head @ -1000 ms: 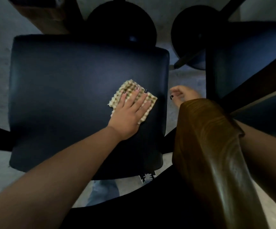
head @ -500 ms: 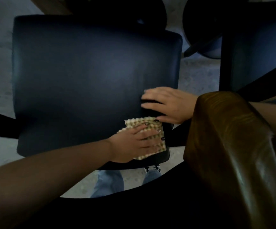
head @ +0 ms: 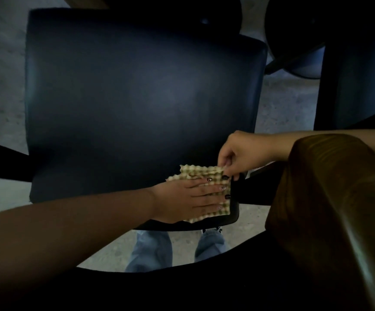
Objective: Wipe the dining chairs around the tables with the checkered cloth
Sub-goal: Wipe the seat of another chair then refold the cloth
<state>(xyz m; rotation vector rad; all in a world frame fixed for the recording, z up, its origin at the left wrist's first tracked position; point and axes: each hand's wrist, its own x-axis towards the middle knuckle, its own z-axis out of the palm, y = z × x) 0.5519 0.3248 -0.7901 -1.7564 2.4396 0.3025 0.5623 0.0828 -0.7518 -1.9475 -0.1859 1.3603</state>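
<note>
The seat (head: 137, 104) is the landmark: a dark, padded square filling most of the view, seen from above, with pale speckled floor (head: 0, 97) showing to its left and right.

At the seat's near right corner lies the cloth (head: 204, 173), a small green-and-cream checkered square with a wavy edge, flat on the padding and reaching to the seat's front rim.

The left hand (head: 188, 198) comes in from the lower left, its forearm crossing the seat's front edge. It lies palm down on the cloth with fingers straight and close together, pointing right, pressing the cloth to the seat.

Just right of that, over the seat's right edge, the right hand (head: 240, 153) reaches in from the right and pinches the cloth's far right corner between thumb and fingertips, the other fingers curled.

Below the seat's front rim, jeans (head: 150, 250) show against the floor.

Right of the seat stands a brown glossy backrest (head: 330, 209), and beyond it a second dark chair (head: 357, 81).
</note>
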